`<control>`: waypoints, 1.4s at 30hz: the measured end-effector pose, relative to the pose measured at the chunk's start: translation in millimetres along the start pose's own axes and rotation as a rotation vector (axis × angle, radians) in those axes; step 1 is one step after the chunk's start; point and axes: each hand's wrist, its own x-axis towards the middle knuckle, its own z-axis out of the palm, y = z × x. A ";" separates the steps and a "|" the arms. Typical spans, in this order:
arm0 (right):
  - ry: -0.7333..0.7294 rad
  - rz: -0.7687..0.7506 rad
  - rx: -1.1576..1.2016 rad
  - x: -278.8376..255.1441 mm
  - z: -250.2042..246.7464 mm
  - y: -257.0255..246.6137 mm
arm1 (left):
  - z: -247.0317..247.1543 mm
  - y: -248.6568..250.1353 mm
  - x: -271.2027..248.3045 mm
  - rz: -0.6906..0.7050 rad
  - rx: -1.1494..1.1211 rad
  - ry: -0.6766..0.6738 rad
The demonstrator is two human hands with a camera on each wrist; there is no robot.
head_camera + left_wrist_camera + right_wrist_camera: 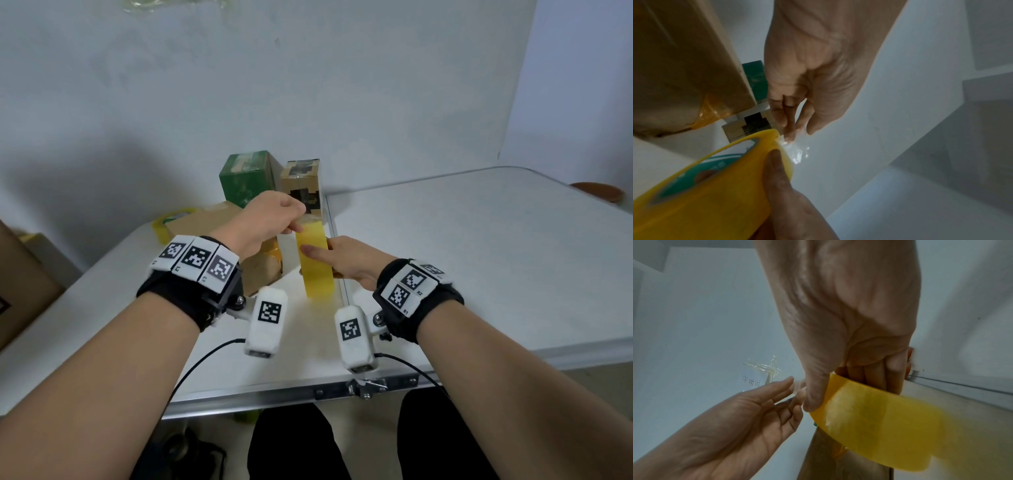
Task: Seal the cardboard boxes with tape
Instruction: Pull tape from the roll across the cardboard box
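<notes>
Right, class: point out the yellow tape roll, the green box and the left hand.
yellow tape roll (317, 270), head view, outer face.
green box (246, 185), head view, front side.
left hand (263, 222), head view, back of hand.

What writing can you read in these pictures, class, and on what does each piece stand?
"R2": right wristband, by one marker.
"R1": same wristband, by another marker.
Handwriting on the wall: too unclear to read.
Print inside the tape roll: blurred.
Left wristband labels: too small.

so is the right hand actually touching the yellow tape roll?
Touching. Right wrist view: the right hand lays its thumb on the yellow tape roll, other fingers behind it.
</notes>
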 end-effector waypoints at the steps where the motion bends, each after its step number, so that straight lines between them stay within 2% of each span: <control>1: 0.003 0.004 -0.004 -0.5 0.3 -0.3 | -2.2 2.4 0.1 0.002 0.022 -0.014; 7: 0.005 0.012 -0.009 0.6 0.7 0.3 | -8.7 8.8 0.6 0.088 0.180 -0.082; 12: 0.024 0.074 -0.027 -0.4 -1.6 -0.7 | -5.1 6.6 2.8 0.171 0.317 0.040; 16: 0.094 0.104 -0.058 -22.9 -2.3 -22.8 | -2.9 0.7 8.1 0.189 0.318 0.102; 23: 0.211 0.056 -0.011 -33.2 -16.7 -69.4 | -38.3 -19.7 27.1 0.061 0.150 0.144; 30: 0.129 0.016 -0.081 -31.7 -2.2 -98.6 | -75.7 -26.2 27.1 0.049 0.089 0.159; 33: 0.036 0.039 -0.217 -29.2 5.3 -99.3 | -89.2 -34.7 28.3 0.037 0.073 0.239; 37: -0.006 0.074 -0.362 -28.6 15.5 -94.0 | -103.6 -40.9 31.3 0.002 0.077 0.225; 42: 0.020 0.062 -0.146 -11.3 27.6 -99.4 | -107.7 -52.9 48.0 -0.087 0.115 0.247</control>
